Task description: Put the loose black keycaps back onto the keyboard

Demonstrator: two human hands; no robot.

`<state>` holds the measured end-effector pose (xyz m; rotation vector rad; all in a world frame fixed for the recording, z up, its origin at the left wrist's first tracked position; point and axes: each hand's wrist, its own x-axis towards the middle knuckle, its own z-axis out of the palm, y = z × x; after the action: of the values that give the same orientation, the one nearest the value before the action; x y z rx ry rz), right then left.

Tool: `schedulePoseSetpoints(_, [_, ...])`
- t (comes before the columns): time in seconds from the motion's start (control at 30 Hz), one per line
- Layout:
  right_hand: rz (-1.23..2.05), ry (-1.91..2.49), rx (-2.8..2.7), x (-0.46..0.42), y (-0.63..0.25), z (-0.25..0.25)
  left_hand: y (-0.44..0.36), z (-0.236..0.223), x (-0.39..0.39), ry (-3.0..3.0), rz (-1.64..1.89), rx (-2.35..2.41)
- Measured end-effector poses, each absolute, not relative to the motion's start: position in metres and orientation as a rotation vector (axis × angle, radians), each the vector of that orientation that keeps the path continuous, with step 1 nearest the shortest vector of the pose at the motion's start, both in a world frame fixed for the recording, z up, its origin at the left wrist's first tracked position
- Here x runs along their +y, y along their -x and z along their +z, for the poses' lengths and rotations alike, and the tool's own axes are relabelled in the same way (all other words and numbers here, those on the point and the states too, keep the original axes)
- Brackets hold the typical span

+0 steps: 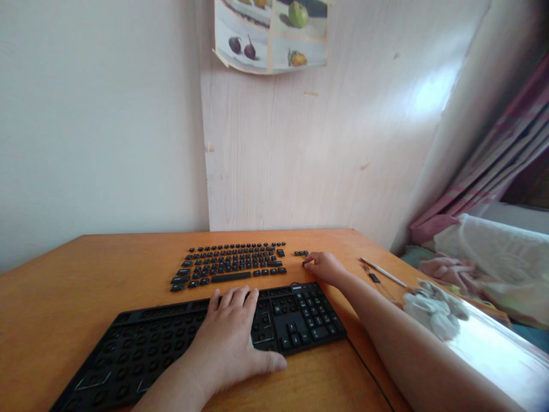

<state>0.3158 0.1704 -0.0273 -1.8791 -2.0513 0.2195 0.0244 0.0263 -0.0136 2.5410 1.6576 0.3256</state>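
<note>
A black keyboard (201, 337) lies at a slant on the desk, most of its left part stripped of keycaps. Across it rests my left hand (234, 332), fingers spread and thumb out to the right. Caps still sit on the number pad (319, 315) and the arrow keys. Behind the keyboard, loose black keycaps (240, 260) stand in rows in a keyboard layout, a long spacebar (230, 277) among them. My right hand (323, 267) pinches a small black keycap (304, 264) just above or on the desk, near a short row of keycaps (301, 253).
The wooden desk (51, 280) meets the wall behind. On the right lie a thin white stick (381, 271), a small tool with wire loops (374, 277) and a crumpled cloth (435, 309). A cable (369, 369) runs from the keyboard toward me. Fabric (501, 263) is heaped beyond the desk.
</note>
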Motion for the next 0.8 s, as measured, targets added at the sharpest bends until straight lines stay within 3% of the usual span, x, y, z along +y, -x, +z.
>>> schedulePoseSetpoints(0.33, [0.202, 1.799, -2.062, 0.162, -0.315, -0.014, -0.025, -0.011, 0.025, -2.55, 0.34, 1.641])
schedulePoseSetpoints(0.6, [0.647, 1.415, -2.304, 0.121, -0.29, 0.023, -0.026, -0.009, 0.023, -2.548, 0.348, 1.644])
schedulePoseSetpoints(0.8, [0.74, 1.217, -2.59, 0.097, -0.272, 0.034, -0.027, -0.01, 0.024, -2.556, 0.374, 1.633])
